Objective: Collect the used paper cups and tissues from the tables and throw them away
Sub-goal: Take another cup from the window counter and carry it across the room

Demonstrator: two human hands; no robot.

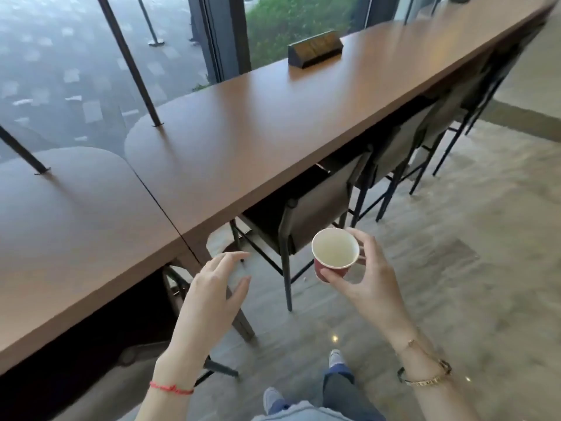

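A small red paper cup (334, 253) with a white, empty inside is held upright in my right hand (368, 278), thumb under its side and fingers behind the rim. It hangs over the floor, just off the front edge of the long brown table (243, 141). My left hand (217, 287) floats beside it to the left, fingers spread, holding nothing, near the table's edge. No tissue shows on the table top.
A dark wedge-shaped sign holder (315, 48) stands far back on the table. Several dark bar stools (315, 211) are tucked under the table along its front. Black slanted posts (130, 62) rise from the table by the window. Grey floor (425, 238) stretches to the right.
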